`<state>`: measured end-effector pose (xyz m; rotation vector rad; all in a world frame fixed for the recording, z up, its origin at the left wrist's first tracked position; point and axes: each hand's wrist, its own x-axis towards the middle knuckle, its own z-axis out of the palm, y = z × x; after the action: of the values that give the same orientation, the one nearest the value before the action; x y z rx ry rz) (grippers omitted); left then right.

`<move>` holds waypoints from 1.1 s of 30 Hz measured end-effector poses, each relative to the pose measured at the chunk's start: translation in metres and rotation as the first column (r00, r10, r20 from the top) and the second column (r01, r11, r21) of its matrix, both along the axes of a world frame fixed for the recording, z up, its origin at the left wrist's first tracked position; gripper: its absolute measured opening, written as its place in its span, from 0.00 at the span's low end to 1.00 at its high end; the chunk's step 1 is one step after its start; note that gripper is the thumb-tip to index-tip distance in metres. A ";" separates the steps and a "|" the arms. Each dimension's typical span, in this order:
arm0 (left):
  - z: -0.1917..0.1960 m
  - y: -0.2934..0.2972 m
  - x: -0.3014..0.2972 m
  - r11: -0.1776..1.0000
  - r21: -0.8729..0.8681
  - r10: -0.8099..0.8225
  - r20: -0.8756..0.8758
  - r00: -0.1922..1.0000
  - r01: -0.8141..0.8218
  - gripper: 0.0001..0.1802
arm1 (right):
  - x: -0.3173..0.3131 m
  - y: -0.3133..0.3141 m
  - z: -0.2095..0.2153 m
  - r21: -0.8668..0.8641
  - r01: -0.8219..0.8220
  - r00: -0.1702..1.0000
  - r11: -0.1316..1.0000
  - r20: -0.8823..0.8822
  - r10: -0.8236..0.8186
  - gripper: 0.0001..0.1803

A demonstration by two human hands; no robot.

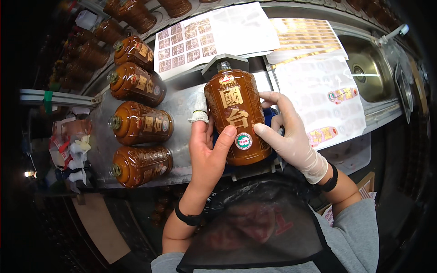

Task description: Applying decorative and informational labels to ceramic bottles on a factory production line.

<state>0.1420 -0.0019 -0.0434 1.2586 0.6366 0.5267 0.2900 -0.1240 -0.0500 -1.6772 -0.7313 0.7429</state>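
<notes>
A brown glazed bottle [234, 116] with gold characters and a small round green sticker lies neck-away in the middle of the metal work surface [182, 102]. My left hand [207, 150], bare with a white cot on the forefinger, grips its left side, thumb near the round sticker. My right hand [289, 134], in a white glove, holds the bottle's right side with the thumb touching beside the sticker.
Several matching brown bottles [141, 123] lie in a row on the left. Label sheets [209, 36] and gold sticker sheets [309, 38] lie behind, a backing sheet [325, 98] on the right. A steel sink [371, 68] sits far right.
</notes>
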 end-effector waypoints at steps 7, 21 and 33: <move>-0.001 -0.002 0.003 0.997 -0.019 0.071 0.101 0.992 -0.069 0.31 | 0.003 -0.001 -0.001 0.006 -0.012 0.991 1.000 -0.134 0.013 0.36; -0.004 0.001 0.002 1.000 -0.020 -0.002 0.026 1.000 0.003 0.38 | -0.004 0.001 -0.001 -0.021 0.010 0.998 1.000 -0.065 -0.012 0.38; -0.004 0.006 0.006 0.995 -0.070 0.081 0.086 0.993 -0.075 0.25 | 0.001 0.006 -0.002 0.035 0.042 0.980 0.998 -0.197 -0.034 0.33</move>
<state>0.1479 0.0045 -0.0476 1.1452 0.6255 0.6176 0.2910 -0.1184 -0.0517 -1.5524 -0.5697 0.8480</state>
